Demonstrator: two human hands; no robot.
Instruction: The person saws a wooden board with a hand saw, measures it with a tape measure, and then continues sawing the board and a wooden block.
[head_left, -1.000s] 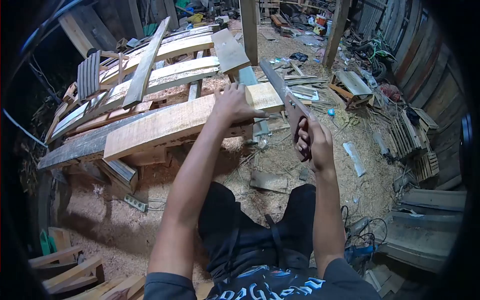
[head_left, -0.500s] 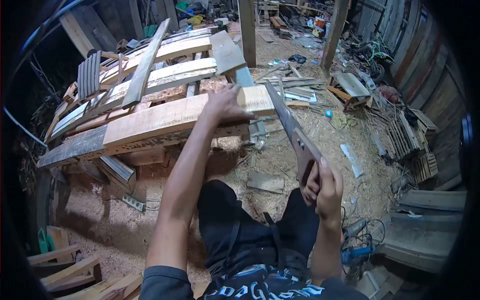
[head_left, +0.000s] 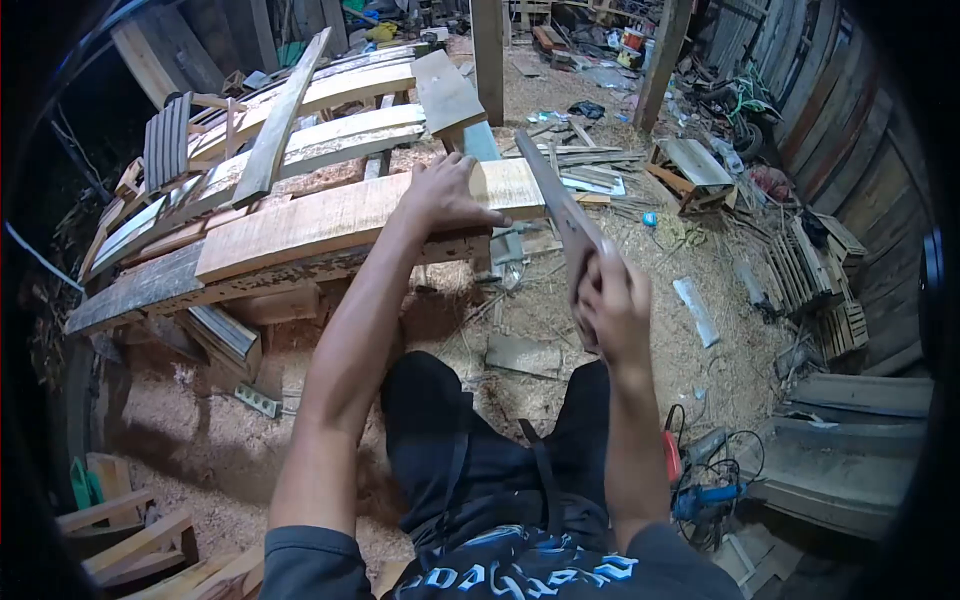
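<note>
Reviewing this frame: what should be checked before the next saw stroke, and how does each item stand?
1. Handsaw gripped by right hand: ok.
2. Left hand on the pale board: ok.
3. Left hand apart from blade: ok.
4. Board's right end overhanging the weathered beam beneath: ok.
5. Saw teeth seated in a cut: cannot tell.
6. Floor around the feet free of litter: not ok, offcut lies ahead.
</note>
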